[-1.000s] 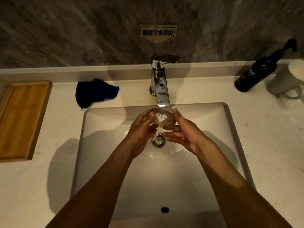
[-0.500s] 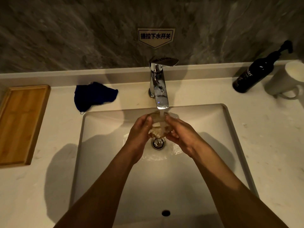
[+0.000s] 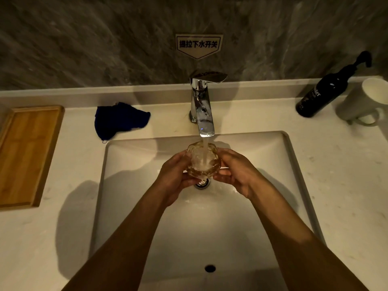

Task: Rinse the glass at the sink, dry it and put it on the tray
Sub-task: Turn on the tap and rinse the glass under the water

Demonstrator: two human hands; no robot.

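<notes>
step: rinsing | fingers: left hand [image 3: 176, 175] and right hand [image 3: 235, 173] clamped on glass [image 3: 202, 159] between them under tap [image 3: 202, 114] | risk: wet glass may slip into sink [image 3: 210, 227], chip

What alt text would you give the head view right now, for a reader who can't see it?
Two bare hands, left hand and right hand, hold a clear glass under the running tap over a white sink. A dark blue cloth lies behind the sink's left corner, with an empty wooden tray further left. A dark pump bottle and white mug stand at far right.
</notes>
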